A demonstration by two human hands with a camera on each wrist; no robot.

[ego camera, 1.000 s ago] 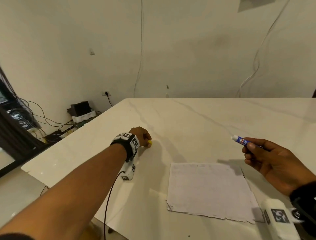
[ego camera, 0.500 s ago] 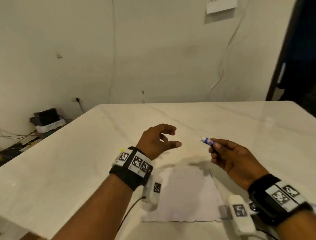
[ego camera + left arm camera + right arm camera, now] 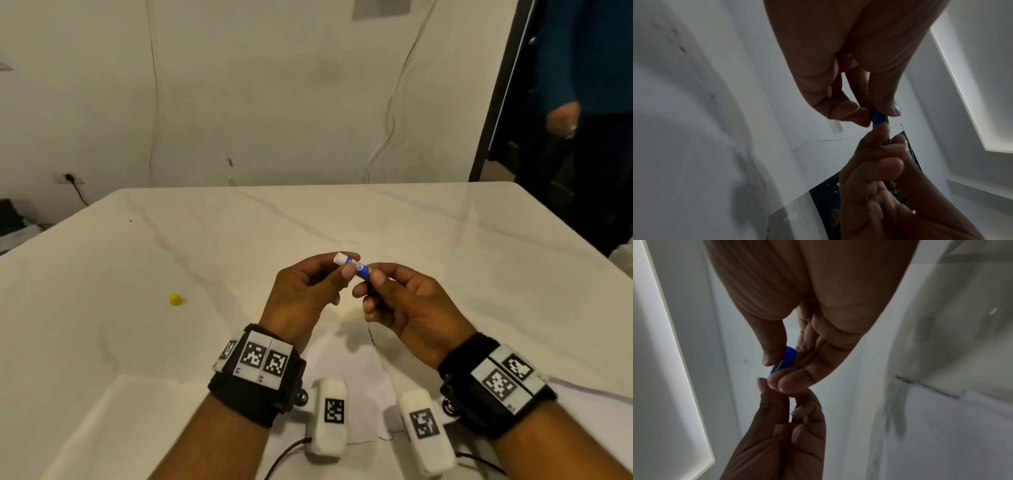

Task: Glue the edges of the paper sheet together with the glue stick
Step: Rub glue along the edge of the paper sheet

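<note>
- Both hands hold the glue stick [image 3: 356, 268] in the air above the table [image 3: 445, 246].
- The right hand [image 3: 407, 308] pinches the blue base between thumb and fingers; the left hand [image 3: 305, 294] pinches the barrel near the white tip.
- The paper [image 3: 356, 370] lies flat on the table under the wrists, mostly hidden, not yet folded.
- A yellow cap [image 3: 175, 299] sits well apart on the left.
- The step appears to be readying the stick, likely twisting the base to bring glue up.
- Next the left hand should let go and steady the paper, while the right brings the tip to an edge.
</note>
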